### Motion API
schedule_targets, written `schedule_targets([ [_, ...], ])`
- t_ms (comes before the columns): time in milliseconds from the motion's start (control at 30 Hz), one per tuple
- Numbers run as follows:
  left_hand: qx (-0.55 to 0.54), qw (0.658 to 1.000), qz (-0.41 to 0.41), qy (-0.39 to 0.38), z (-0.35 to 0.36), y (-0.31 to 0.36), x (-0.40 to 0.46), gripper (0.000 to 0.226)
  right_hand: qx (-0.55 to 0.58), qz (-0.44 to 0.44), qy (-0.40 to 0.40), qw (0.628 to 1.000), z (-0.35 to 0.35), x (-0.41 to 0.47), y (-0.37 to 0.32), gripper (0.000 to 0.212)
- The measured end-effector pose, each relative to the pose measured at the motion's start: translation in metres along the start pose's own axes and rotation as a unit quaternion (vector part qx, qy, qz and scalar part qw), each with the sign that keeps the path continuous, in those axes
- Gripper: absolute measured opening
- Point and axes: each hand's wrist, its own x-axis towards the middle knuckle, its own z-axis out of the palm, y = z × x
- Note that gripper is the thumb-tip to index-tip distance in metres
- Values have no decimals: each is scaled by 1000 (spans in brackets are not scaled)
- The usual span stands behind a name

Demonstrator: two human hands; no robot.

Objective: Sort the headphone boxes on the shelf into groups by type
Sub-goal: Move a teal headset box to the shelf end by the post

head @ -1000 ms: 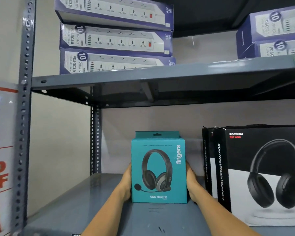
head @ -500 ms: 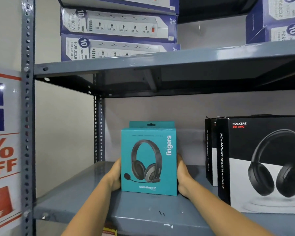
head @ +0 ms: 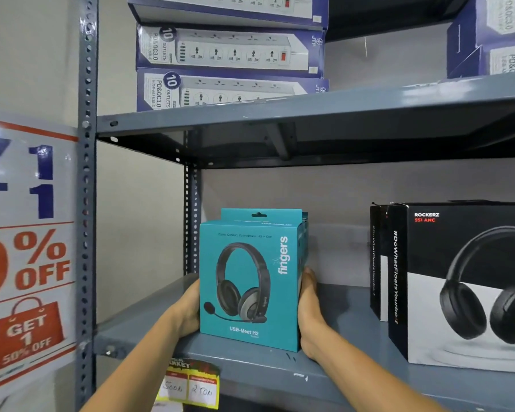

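A teal "fingers" headset box (head: 250,281) stands upright on the grey shelf (head: 250,370), left of middle. My left hand (head: 188,307) presses its left side and my right hand (head: 309,310) presses its right side, so both grip it. A second teal box (head: 262,215) stands right behind it, only its top showing. At the right stand two black-and-white Rockerz headphone boxes, the front one (head: 464,286) facing me and another (head: 377,263) behind it.
The upper shelf (head: 309,108) carries stacked blue power-strip boxes (head: 229,52), with more at the right (head: 494,37). A perforated upright post (head: 87,203) bounds the left side beside a red sale poster (head: 27,242). A yellow price tag (head: 191,382) hangs on the shelf edge.
The teal box has slid left along the shelf between my two hands, away from the black boxes. The view has moved closer and tilted down.
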Motion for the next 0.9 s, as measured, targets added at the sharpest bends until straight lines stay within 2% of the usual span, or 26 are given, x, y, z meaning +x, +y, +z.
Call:
schedule_targets([
  [367, 6, 1000, 23, -7, 7, 0, -5, 39, -9, -10, -2, 1000, 1, -15, -12, 75],
  [500, -18, 999, 32, 12, 3, 3, -12, 41, 11, -15, -3, 1000, -1, -21, -12, 89],
  [533, -32, 998, 50, 21, 3, 6, -17, 46, 5, -22, -1, 1000, 0, -27, -15, 88],
  [600, -65, 992, 106, 35, -1, 14, -20, 59, 4, -76, 28, 997, -1, -44, -26, 64],
  [633, -68, 985, 150, 51, -2, 20, -23, 58, 14, -108, 35, 993, -2, -50, -31, 52],
  [667, -65, 974, 204, 70, 3, 31, -30, 50, 20, -138, 34, 990, -3, -59, -39, 45],
  [733, -54, 954, 281, 92, 20, 56, -42, 49, 11, -207, 27, 978, -1, -76, -53, 36],
  [833, -26, 924, 371, 91, 51, 87, -56, 48, 18, -294, 22, 955, 1, -98, -79, 35],
  [900, -19, 914, 401, 58, 81, 99, -65, 56, 28, -338, 25, 940, -5, -108, -96, 37],
])
